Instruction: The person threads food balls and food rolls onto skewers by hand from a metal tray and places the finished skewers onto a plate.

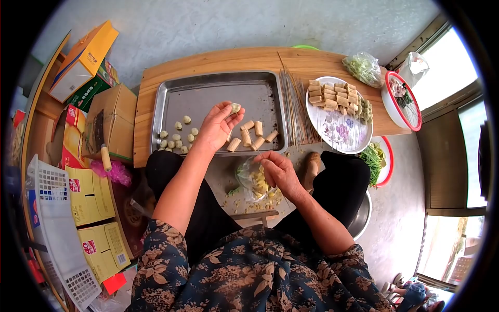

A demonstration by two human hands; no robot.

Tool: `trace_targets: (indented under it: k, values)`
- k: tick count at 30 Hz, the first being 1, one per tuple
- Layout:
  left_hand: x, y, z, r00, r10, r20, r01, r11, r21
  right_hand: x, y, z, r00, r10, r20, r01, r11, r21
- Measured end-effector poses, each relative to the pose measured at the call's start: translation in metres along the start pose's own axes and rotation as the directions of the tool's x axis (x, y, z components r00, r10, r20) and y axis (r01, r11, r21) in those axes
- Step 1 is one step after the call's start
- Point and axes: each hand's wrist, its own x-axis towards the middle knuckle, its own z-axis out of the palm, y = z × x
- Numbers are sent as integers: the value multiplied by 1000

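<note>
My left hand (215,126) is raised over the metal tray (208,83), its fingertips closed on a small pale green ball (235,107). My right hand (279,169) is just past the tray's near edge, fingers curled in; what they hold, if anything, is too small to tell. Several similar green balls (178,125) lie in the tray's near left corner. Several light brown rolls (246,138) lie in its near right part. Beside the tray, thin sticks (297,114) are spread on the wooden table (148,93).
An oval plate (332,136) holds stacked brown rolls and green balls on skewers. Behind it sits a bag of greens (364,68); a red-rimmed bowl (403,122) is at the right. Below my right hand is a plastic bag (254,182). Boxes (112,119) and a knife (105,156) are at left.
</note>
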Motion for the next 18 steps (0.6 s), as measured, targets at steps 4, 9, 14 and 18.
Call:
trace_targets:
  k: [4, 9, 14, 18]
  values:
    - [-1, 0, 3, 1000, -10, -8, 10, 1000, -9, 3, 7, -1, 999, -34, 11, 34, 999, 12]
    - [-1, -1, 6, 1000, -10, -26, 9, 1000, -21, 8, 14, -1, 998, -55, 21, 55, 998, 23]
    - [-2, 0, 8, 1000, -29, -5, 29, 999, -22, 11, 12, 2, 996, -86, 6, 86, 996, -2]
    - [-4, 1, 11, 1000, -28, 1, 28, 999, -34, 15, 14, 4, 996, -92, 5, 92, 996, -17]
